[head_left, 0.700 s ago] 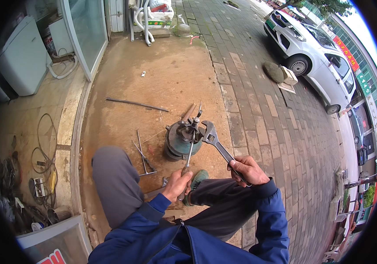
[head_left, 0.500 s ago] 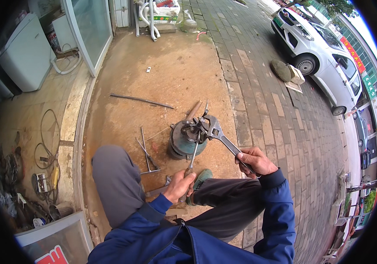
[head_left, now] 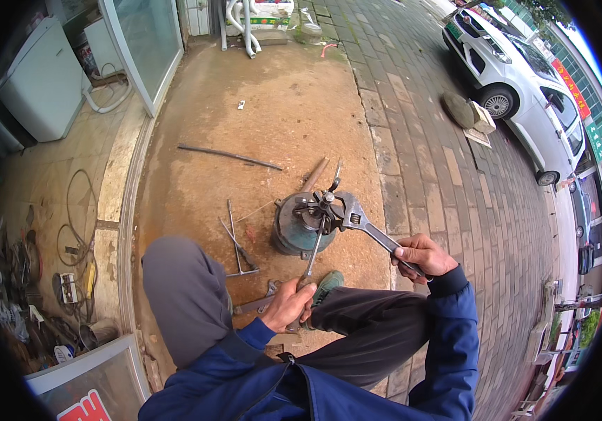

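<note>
My right hand is closed round the handle of an adjustable wrench. The wrench jaws are at a dark metal puller on top of a green cylindrical motor; whether they grip its bolt I cannot tell. My left hand is wrapped round the handle of a long-shafted screwdriver. Its shaft slants up to the puller, where the tip is hidden among the metal parts. The motor stands upright on the ground, ahead of my feet.
Left of the motor lie a T-shaped metal tool and a dark rod. A wooden handle lies behind it. Cables and tools clutter the floor by the glass door. A white car is parked at far right beyond the paving.
The wrench and my right hand have shifted slightly right and down. The puller's upper parts have turned a little. My left hand stays on the screwdriver, and the whole view has shifted slightly.
</note>
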`<action>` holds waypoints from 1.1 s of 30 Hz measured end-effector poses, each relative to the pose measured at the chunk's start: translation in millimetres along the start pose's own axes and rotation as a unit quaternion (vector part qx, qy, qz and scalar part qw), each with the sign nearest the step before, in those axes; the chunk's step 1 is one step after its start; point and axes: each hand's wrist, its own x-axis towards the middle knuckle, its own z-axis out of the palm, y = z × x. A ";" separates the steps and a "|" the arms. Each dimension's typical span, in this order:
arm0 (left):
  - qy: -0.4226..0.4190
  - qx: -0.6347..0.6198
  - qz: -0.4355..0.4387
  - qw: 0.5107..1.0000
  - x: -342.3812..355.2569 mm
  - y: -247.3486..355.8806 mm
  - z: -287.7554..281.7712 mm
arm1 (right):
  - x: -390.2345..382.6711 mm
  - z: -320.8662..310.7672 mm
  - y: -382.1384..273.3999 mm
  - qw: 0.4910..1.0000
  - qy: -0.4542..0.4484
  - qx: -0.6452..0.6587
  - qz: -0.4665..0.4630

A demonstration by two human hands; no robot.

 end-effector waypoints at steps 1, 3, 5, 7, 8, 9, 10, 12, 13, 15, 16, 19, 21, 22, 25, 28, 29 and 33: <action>0.001 0.003 0.002 1.000 -0.1 0.8 0.0 | 1.6 0.0 -1.5 1.000 -0.002 -0.002 0.000; -0.002 0.003 0.003 1.000 3.4 0.9 0.4 | 2.1 -4.2 -2.3 1.000 -0.006 0.002 -0.005; -0.012 -0.002 0.002 1.000 7.4 -5.7 2.3 | 1.3 -8.7 -3.1 1.000 -0.013 -0.008 -0.008; -0.021 0.009 0.006 1.000 8.4 -4.4 2.8 | 4.6 -14.7 -8.1 0.999 -0.029 -0.026 -0.015; -0.027 0.015 0.010 0.999 8.6 -2.6 3.3 | 4.5 -16.0 -15.1 0.998 -0.028 -0.051 -0.007; -0.020 0.014 0.009 1.000 7.8 -0.4 1.0 | 11.8 -18.8 -20.3 0.998 -0.042 -0.055 -0.010; -0.014 0.010 0.002 1.000 5.7 -0.4 0.8 | 17.5 -22.0 -20.8 0.997 -0.054 -0.056 -0.008; -0.009 0.014 0.011 1.000 5.5 -3.5 -2.3 | 19.6 -18.5 -25.7 0.997 -0.055 -0.059 -0.007; -0.012 0.009 0.009 1.000 5.3 -6.7 -0.9 | 15.1 -13.9 -23.4 0.997 -0.047 -0.057 -0.006; -0.009 -0.003 0.009 1.000 5.1 -9.9 3.8 | 7.5 -4.9 -15.7 0.998 -0.038 -0.049 -0.012; -0.004 -0.011 0.010 1.000 4.7 -11.2 6.5 | 4.3 -0.9 -12.1 0.998 -0.036 -0.047 -0.021; 0.018 -0.025 0.005 1.000 5.8 -10.7 12.5 | 1.1 12.7 -5.3 0.999 -0.028 -0.036 -0.028; 0.023 -0.028 0.007 0.999 6.5 -8.4 14.7 | -1.7 14.2 -4.8 0.999 -0.013 -0.034 -0.019; 0.020 -0.028 0.012 0.999 6.6 -6.9 15.2 | -3.1 15.6 -5.7 0.999 -0.005 -0.035 -0.017; 0.024 -0.040 0.020 0.999 2.0 -1.6 17.1 | -4.8 37.6 1.6 0.999 0.022 -0.017 -0.035; 0.059 -0.035 0.034 0.997 -4.9 -2.7 11.7 | 13.0 129.1 32.5 0.982 0.078 0.161 -0.067; 0.050 -0.026 0.033 0.998 -3.4 -5.0 18.8 | 23.9 175.5 55.3 0.952 0.142 0.246 -0.112; 0.062 0.030 0.098 0.993 8.0 -20.4 24.0 | 52.0 249.5 46.8 0.875 0.230 0.377 -0.200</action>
